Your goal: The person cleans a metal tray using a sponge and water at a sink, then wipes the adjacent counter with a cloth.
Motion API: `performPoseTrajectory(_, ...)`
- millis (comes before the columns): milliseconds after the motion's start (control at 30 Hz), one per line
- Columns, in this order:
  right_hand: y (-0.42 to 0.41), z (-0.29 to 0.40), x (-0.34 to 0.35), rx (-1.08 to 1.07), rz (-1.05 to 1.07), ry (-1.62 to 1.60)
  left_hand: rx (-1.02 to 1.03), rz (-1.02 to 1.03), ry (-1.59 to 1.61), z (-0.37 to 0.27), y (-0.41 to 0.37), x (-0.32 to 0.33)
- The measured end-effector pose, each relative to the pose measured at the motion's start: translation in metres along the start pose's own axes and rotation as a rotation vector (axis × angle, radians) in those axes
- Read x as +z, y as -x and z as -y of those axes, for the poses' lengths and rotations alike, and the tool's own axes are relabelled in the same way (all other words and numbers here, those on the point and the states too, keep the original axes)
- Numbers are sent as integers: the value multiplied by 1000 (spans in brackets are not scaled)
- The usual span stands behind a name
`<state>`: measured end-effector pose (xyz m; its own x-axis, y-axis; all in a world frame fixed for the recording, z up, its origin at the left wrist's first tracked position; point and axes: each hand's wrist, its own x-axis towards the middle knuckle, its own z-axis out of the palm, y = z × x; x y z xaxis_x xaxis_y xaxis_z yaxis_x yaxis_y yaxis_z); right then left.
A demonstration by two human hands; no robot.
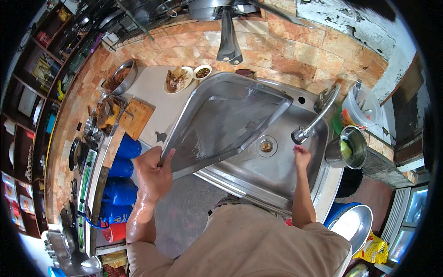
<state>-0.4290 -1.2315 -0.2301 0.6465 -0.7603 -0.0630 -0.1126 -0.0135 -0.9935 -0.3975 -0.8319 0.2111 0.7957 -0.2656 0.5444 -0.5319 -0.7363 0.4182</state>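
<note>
A wet rectangular metal tray (225,121) is tilted over the left part of the stainless steel sink (277,180). My left hand (154,173) grips the tray's rim at its near left corner, and that forearm is wet. Below the spray head of the flexible metal faucet (300,134), my right hand (302,157) is over the right side of the basin with its fingers curled. Something small and pinkish shows at those fingertips; whether the hand holds it cannot be told. The drain (266,146) lies uncovered by the tray and has brownish bits in it.
A metal pot (347,147) and a clear plastic tub of utensils (361,105) stand right of the sink. On the left counter are a plate of food (178,80), a sauce bowl (202,72), a wooden board (136,118) and a metal bowl (121,78). Pan handles (228,41) hang over the far edge.
</note>
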Motion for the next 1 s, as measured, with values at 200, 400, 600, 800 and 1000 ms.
performPoseTrajectory(200,74,67,28,-31,636,335,7,34,-55,17,20,-19)
performPoseTrajectory(400,83,99,34,-30,718,294,188,49,112,46,29,-36)
performPoseTrajectory(600,107,131,80,-278,460,-226,349,92,357,95,47,-62)
performPoseTrajectory(800,88,149,68,-237,23,-292,559,-56,534,166,46,-95)
performPoseTrajectory(1000,117,270,8,-732,-92,-237,559,-281,694,191,7,-113)
